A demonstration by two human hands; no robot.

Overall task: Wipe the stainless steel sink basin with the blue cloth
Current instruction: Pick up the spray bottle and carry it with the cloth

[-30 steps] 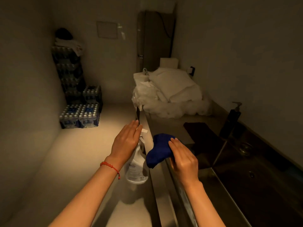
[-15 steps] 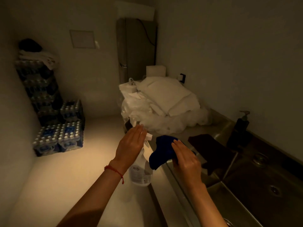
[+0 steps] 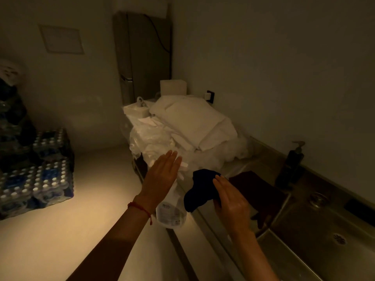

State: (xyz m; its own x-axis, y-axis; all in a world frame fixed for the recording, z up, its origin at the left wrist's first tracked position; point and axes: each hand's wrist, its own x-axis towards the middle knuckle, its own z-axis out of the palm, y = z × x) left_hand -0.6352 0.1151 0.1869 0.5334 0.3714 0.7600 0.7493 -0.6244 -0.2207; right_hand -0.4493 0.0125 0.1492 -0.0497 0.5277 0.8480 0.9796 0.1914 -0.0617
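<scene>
A: Since a moment ago the view has swung to the right and tipped down, so more of the sink basin (image 3: 316, 236) shows at the lower right. The hands themselves have barely shifted.

B: Where is the blue cloth (image 3: 199, 190) now?

A: Bunched up in the right hand (image 3: 231, 203), held over the front edge of the steel surface (image 3: 205, 246), just left of the basin. Its fingers (image 3: 220, 182) are laid over the cloth with the thumb tucked beneath; I judge a light pinch, not a fist.

B: And the left hand (image 3: 162, 175)?

A: Flat, fingers straight and together, hovering in front of a white spray bottle (image 3: 170, 213) that stands on the surface. It grips nothing.

B: How will the cloth behave?

A: Soft and limp, I'd say. It sags in folds below the hand, so it weighs almost nothing and has no stiffness to push with. Pressure has to come from a flat palm behind it.

B: So where to hold it?

A: Probably gather the loose tail into the palm and spread the pad under the fingers, so a dangling corner doesn't drag. The steel looks smooth; a dry cloth may skate, a damp one should cling.

B: Anything in the way?

A: A dark brown cloth (image 3: 257, 189) lies over the divider beside the basin, close to the right hand, and a dark pump bottle (image 3: 292, 163) stands at the back wall. Neither sits inside the basin.
</scene>
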